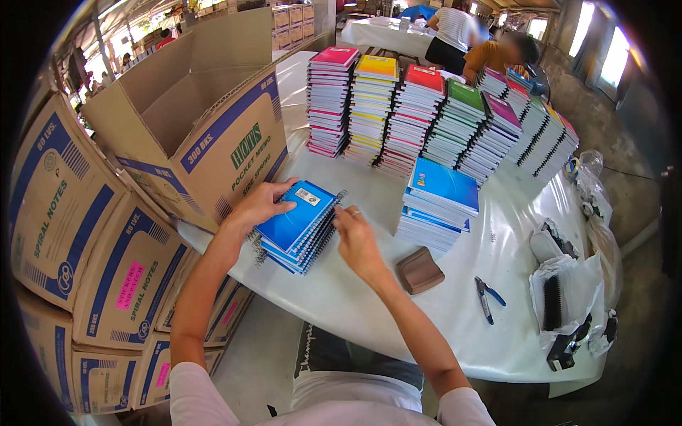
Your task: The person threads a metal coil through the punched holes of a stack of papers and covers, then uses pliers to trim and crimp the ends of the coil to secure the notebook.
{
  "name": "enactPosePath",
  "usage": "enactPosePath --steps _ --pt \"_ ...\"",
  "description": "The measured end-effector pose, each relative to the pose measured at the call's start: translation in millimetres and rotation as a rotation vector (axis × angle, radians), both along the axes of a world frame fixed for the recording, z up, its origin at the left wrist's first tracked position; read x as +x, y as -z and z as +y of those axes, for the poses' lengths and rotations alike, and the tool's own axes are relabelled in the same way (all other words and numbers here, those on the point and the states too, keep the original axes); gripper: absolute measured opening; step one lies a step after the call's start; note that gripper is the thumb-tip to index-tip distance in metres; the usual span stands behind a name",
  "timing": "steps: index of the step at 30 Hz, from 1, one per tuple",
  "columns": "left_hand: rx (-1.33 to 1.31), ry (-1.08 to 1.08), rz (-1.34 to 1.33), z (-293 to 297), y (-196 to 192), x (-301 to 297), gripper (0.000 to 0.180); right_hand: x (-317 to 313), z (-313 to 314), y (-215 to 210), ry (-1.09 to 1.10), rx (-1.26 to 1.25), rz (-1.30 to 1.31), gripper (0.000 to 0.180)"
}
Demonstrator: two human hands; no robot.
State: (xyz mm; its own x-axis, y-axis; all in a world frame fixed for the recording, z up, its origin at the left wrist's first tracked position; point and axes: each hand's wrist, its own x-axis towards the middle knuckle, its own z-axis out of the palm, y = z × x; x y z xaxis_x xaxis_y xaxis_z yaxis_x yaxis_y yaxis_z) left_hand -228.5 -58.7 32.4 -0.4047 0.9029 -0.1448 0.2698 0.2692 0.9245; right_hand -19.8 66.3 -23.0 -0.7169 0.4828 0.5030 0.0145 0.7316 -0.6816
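Both hands (259, 206) square blue notebooks (298, 227) on white table (369, 298).

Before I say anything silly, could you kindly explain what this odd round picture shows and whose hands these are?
It is one view from a wide camera worn on a person's head, looking down, so edges bend. The left hand and right hand are the wearer's own, squaring up a small stack of blue spiral notebooks on a white table. Behind stand taller notebook stacks; an open cardboard box sits left. A brown pouch and pliers lie nearby.
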Motion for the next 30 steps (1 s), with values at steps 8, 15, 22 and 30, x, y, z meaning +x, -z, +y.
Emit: enactPosePath --steps 8,15,22,30 --pt "0.103 -0.15 0.406 -14.9 7.2 2.5 0.063 61.4 40.9 -53.0 0.356 0.317 0.153 0.026" --pt "0.425 -0.175 0.483 7.9 -33.6 67.5 0.063 145.9 182.4 -96.3 0.722 -0.252 -0.365 0.043" --pt "0.455 -0.029 0.337 51.9 -16.6 119.3 0.063 149.0 196.5 -95.5 0.619 -0.46 -0.193 0.043" --pt "0.5 0.034 0.296 121.9 -17.6 140.3 0.065 156.7 194.8 -112.4 0.58 -0.443 -0.213 0.031"
